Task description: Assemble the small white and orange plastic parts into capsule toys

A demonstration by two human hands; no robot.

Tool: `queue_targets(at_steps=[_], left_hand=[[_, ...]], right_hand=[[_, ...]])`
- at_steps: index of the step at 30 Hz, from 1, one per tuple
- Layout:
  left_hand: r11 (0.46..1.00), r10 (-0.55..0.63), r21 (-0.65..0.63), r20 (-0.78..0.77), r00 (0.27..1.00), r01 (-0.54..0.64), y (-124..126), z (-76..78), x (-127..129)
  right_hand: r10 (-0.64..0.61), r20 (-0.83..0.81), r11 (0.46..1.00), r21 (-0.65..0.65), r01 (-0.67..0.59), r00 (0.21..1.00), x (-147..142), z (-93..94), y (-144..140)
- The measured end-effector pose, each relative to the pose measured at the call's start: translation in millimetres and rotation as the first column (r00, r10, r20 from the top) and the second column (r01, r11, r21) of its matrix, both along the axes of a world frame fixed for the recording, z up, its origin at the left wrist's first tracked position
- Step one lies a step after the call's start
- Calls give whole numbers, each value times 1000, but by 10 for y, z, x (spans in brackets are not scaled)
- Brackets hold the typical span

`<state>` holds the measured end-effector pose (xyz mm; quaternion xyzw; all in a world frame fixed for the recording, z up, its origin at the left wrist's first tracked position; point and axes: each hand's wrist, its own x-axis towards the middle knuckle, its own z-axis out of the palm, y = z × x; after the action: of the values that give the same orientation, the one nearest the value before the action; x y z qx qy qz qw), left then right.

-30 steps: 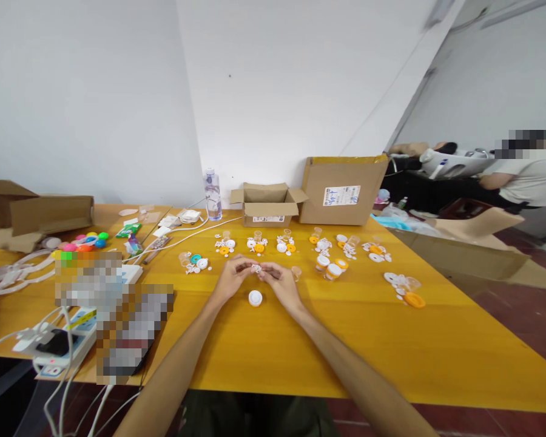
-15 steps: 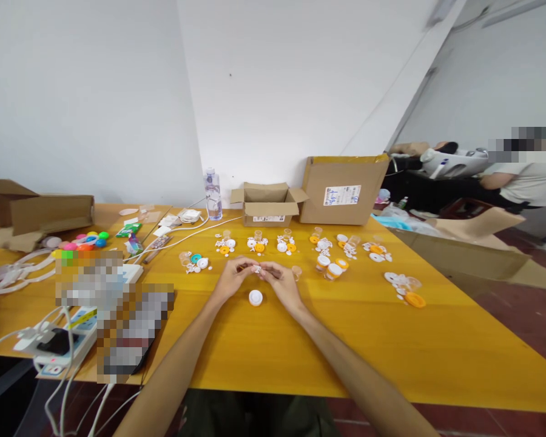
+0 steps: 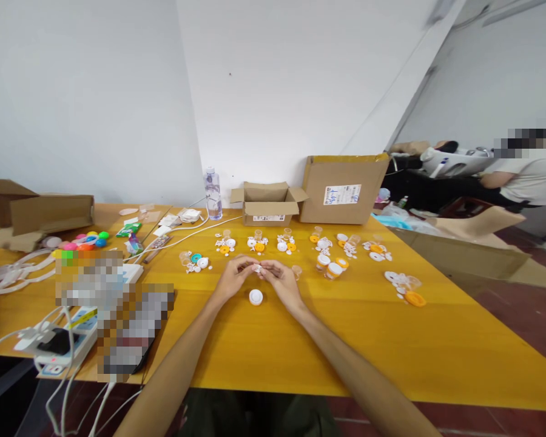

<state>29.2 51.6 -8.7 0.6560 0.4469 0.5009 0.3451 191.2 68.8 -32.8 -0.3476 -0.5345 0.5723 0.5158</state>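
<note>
Over the middle of the yellow table [image 3: 368, 340], my left hand [image 3: 235, 274] and my right hand [image 3: 278, 277] meet, fingertips pinched together. Between them is a small white plastic piece [image 3: 257, 269], gripped from both sides; its exact shape is too small to make out. Just below the hands stands a round white cap with an orange rim [image 3: 255, 297]. Close to my right hand is a clear plastic cup [image 3: 296, 271]. Farther right are several cups with white and orange lids [image 3: 333, 271].
Groups of small white parts, clear cups and orange rings [image 3: 259, 246] lie along the back. Behind them stand a water bottle [image 3: 213, 194], an open carton [image 3: 270, 209] and a large cardboard box [image 3: 343, 189]. Left are a power strip [image 3: 73, 340] and cables. A person sits at far right.
Both hands stay in nearly the same place, with the white piece still between the fingertips. On the table nothing has visibly moved.
</note>
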Motion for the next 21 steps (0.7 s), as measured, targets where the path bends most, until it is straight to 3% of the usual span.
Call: queue_targets(at_steps=[21], left_hand=[[996,24,-85,89,996,-16,24,-64,3]], right_hand=[[-23,39,998,62,21,999,-8,32,-21]])
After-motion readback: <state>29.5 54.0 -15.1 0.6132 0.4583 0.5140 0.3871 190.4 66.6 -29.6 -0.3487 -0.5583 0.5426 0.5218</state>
